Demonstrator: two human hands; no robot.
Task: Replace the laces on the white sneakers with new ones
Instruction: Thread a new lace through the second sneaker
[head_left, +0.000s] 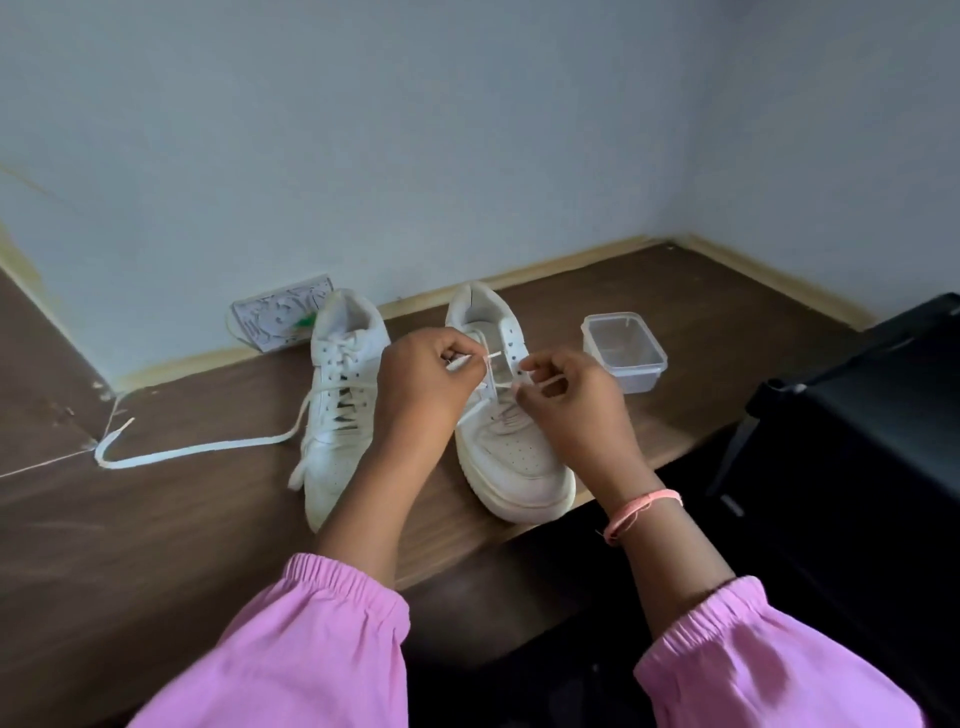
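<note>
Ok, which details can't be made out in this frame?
Head view only:
- Right sneaker eyelets: both hands cover them.
- Left sneaker toe: left forearm hides part.
- Clear box contents: too faint.
- Black object: cut off by the right edge.

Pale blue wall (415, 130), dark wooden table (156, 519)

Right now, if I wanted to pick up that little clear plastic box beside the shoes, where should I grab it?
Probably from above, fingers across the two long sides of the clear box. It sits upright and lidless on the table, its sides standing free, apart from the right sneaker.
</note>
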